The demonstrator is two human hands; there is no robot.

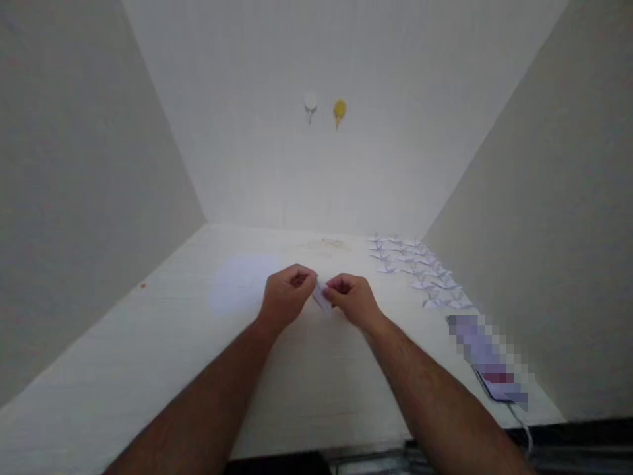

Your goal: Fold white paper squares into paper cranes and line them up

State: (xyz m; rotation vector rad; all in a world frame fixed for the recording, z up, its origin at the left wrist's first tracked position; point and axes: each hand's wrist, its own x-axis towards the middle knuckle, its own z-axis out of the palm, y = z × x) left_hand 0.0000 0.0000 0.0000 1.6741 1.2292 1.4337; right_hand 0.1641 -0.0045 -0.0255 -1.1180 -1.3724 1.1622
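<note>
Between my two hands is a small piece of folded white paper, narrow and pointed at its lower end. My left hand pinches its upper left edge between thumb and fingers. On the other side, my right hand grips the right edge, also with thumb and fingertips. The paper is held just above the white table, tilted, and its finer folds are too small to make out.
Several folded paper cranes stand in rows at the back right. A device with a blurred screen and a white cable lies at the right edge. Pale paper lies left of my hands. Walls enclose three sides; a white hook and a yellow hook hang behind.
</note>
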